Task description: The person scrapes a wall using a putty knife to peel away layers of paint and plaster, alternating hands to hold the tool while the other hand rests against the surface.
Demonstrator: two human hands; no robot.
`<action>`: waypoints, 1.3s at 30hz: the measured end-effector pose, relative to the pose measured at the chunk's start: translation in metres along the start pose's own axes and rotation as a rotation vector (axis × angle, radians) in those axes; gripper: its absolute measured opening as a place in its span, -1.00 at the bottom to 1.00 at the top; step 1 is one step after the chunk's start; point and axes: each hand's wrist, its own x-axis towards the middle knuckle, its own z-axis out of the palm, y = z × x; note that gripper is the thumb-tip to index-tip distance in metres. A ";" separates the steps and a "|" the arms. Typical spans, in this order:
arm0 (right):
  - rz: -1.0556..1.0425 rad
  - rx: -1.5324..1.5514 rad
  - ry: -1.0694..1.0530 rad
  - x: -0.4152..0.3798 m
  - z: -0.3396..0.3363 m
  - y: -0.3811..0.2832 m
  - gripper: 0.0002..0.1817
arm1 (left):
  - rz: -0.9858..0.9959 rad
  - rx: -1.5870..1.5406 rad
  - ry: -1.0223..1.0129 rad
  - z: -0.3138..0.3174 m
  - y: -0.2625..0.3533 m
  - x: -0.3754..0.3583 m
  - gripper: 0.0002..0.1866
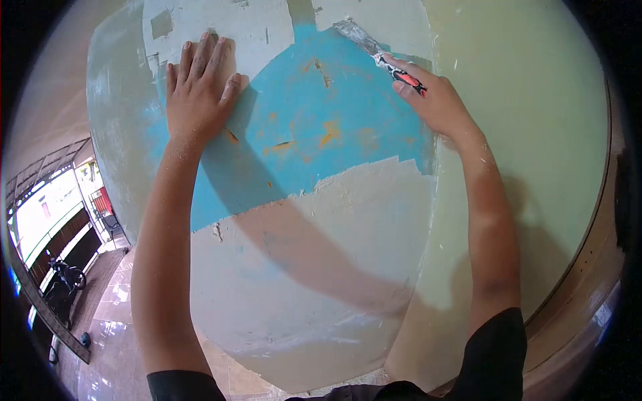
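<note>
My left hand (pixel 199 90) lies on the upper left of the wall, fingers spread over the pale coating beside the bare blue patch. In my right hand (pixel 438 103) is a putty knife (pixel 364 40) with a red and black handle, its blade smeared with white. The blade's tip meets the edge of the pale coating at the top, right of centre. Between my hands spreads the blue paint (pixel 361 93), marked with orange spots and small gouges. Below it a jagged border runs along the remaining whitish layer (pixel 314 254).
A greenish wall face (pixel 521 134) adjoins on the right, past a vertical corner edge. At the far left, an opening shows a motorcycle (pixel 65 274) and a railing outside. Shiny floor tiles (pixel 110 334) lie at the lower left.
</note>
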 end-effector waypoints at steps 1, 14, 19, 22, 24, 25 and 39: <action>-0.027 0.007 0.002 0.002 -0.001 0.003 -0.50 | -0.001 0.001 0.000 0.000 0.000 -0.001 -0.31; -0.130 0.026 0.029 0.012 -0.003 0.011 -0.49 | -0.044 -0.003 -0.017 0.000 0.006 -0.013 -0.30; -0.104 0.024 -0.008 0.006 -0.008 -0.003 -0.49 | -0.047 -0.004 -0.024 -0.004 0.009 -0.016 -0.31; -0.092 -0.026 0.010 -0.002 -0.006 -0.007 -0.47 | -0.061 0.007 -0.026 -0.009 0.010 -0.016 -0.30; -0.057 -0.023 -0.017 -0.007 -0.009 -0.017 -0.45 | -0.062 -0.034 -0.044 -0.018 0.012 -0.015 -0.30; -0.014 -0.022 -0.045 -0.010 -0.007 -0.022 -0.42 | -0.061 -0.032 -0.044 -0.019 0.013 -0.017 -0.30; -0.038 -0.052 0.029 -0.039 0.072 -0.063 -0.32 | -0.133 -0.085 -0.152 -0.038 0.023 -0.077 -0.25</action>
